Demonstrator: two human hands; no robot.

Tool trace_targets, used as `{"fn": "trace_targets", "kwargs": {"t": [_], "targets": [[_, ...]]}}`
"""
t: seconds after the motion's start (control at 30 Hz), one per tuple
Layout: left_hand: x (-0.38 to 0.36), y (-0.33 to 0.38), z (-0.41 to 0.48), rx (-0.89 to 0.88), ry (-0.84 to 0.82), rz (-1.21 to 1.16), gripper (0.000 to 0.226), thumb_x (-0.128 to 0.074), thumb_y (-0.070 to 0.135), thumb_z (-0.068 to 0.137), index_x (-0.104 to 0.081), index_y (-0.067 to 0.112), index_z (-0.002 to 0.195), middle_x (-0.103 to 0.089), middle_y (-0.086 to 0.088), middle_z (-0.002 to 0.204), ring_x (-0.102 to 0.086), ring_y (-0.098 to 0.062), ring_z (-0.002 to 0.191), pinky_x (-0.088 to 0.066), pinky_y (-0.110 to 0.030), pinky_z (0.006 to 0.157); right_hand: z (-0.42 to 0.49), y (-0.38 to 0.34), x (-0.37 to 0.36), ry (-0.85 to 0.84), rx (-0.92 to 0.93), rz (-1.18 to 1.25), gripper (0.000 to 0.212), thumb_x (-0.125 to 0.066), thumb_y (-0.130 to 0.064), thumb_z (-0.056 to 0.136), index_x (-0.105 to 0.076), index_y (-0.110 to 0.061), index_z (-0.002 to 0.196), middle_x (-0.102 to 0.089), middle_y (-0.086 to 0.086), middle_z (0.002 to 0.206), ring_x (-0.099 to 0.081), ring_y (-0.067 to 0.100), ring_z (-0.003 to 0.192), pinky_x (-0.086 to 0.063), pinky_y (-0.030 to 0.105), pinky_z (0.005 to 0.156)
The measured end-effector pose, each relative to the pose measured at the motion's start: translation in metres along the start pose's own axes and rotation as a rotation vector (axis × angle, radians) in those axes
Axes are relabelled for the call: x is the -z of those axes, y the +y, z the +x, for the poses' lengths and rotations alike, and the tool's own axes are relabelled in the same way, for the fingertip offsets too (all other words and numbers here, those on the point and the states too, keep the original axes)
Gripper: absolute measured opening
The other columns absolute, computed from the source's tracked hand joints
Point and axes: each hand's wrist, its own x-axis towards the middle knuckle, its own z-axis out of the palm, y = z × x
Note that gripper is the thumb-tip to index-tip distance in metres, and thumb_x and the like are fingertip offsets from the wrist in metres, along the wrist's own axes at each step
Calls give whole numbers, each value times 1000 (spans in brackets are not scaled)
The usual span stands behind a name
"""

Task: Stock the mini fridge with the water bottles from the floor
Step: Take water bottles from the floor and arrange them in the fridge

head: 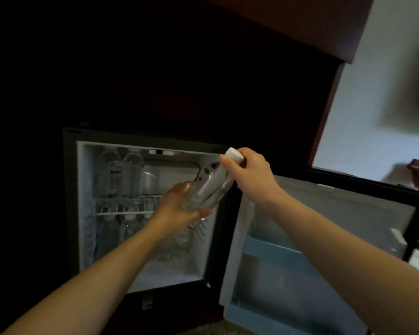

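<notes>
A clear water bottle (209,187) with a white cap is held tilted in front of the open mini fridge (82,189). My left hand (177,209) cups its base from below. My right hand (252,172) grips its neck just under the cap, at the fridge's right edge. Two bottles (121,175) stand on the left of the upper wire shelf (121,212). More bottles (131,228) stand below the shelf, partly hidden by my left arm.
The fridge door (324,238) hangs open to the right, its blue door shelf (271,250) showing. Dark wooden cabinet (203,68) surrounds the fridge. A pale wall (385,105) shows at the upper right. Carpet (215,328) lies at the bottom edge.
</notes>
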Motion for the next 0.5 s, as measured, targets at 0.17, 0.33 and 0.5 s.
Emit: {"fn": "trace_targets", "kwargs": {"t": [0.17, 0.33, 0.5], "targets": [[13, -29, 12, 11, -12, -59, 36, -73, 25, 77, -59, 21, 110, -62, 11, 97, -59, -6, 88, -46, -12, 68, 10, 11, -39, -91, -103, 162, 34, -61, -36, 87, -57, -16, 114, -57, 1, 90, -59, 18, 87, -53, 41, 81], [27, -49, 17, 49, -28, -234, 21, -70, 22, 80, -62, 25, 99, -68, 10, 89, -65, 3, 78, -48, -10, 64, 17, 24, -77, -286, -223, 259, 17, -61, -34, 88, -52, -34, 102, -56, -6, 97, -61, 18, 103, -53, 38, 91], [33, -69, 22, 130, 10, -169, 35, -73, 34, 75, -53, 29, 104, -64, 9, 96, -62, -9, 89, -50, -23, 74, 26, 32, -108, -349, -234, 375, 10, -57, -32, 91, -52, -35, 99, -63, -3, 99, -65, 25, 101, -53, 48, 93]]}}
